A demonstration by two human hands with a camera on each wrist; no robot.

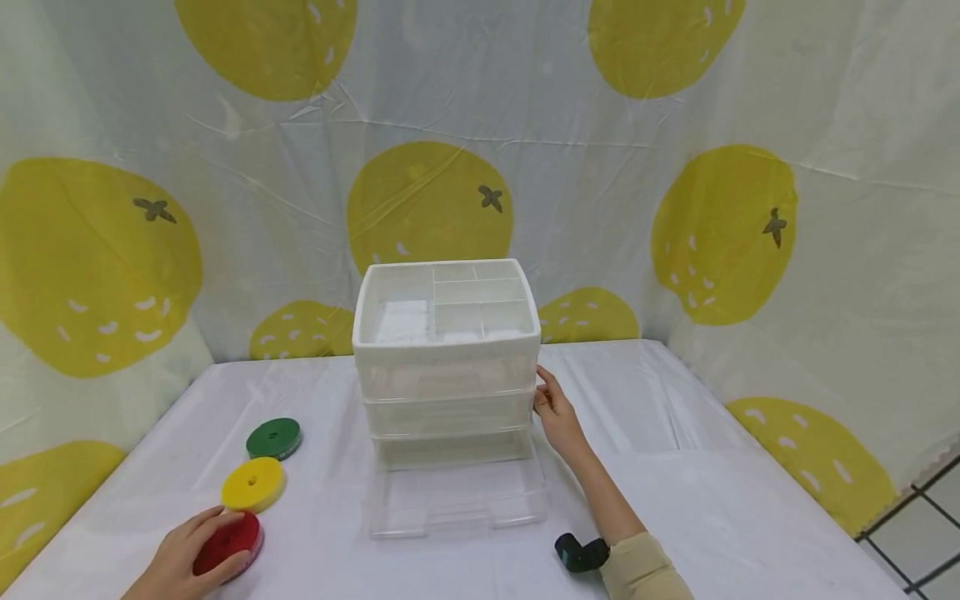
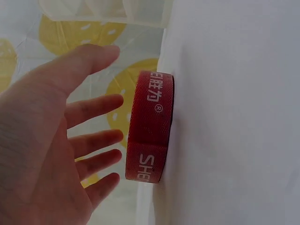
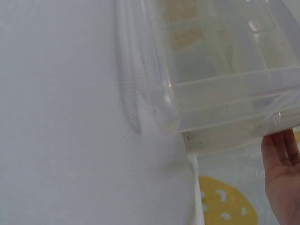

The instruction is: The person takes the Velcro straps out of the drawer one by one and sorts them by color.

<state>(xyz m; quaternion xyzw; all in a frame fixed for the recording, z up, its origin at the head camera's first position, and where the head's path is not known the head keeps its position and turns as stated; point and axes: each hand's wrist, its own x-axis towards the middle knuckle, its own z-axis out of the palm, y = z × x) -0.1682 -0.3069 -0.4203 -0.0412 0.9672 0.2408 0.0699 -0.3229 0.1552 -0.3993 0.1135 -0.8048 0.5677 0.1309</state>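
My left hand (image 1: pixel 183 554) reaches over a red roll of woven tape (image 1: pixel 228 546) lying flat on the table. In the left wrist view its fingers are spread, with a gap between them and the red roll (image 2: pixel 150 126), which bears white lettering. A yellow roll (image 1: pixel 253 485) and a green roll (image 1: pixel 274 438) lie just beyond. My right hand (image 1: pixel 553 412) rests against the right side of a white drawer cabinet (image 1: pixel 447 350); in the right wrist view, extended fingers (image 3: pixel 281 147) touch its side. The clear bottom drawer (image 1: pixel 459 500) is pulled out, with nothing visible inside.
Divided compartments (image 1: pixel 480 300) form the cabinet's top. Above the pulled-out drawer, the other drawers are closed. A black angled object (image 1: pixel 581 553) sits beside the right sleeve (image 1: pixel 645 571). White cloth covers the table (image 1: pixel 315 550), and a lemon-patterned curtain (image 1: pixel 570 183) hangs around it.
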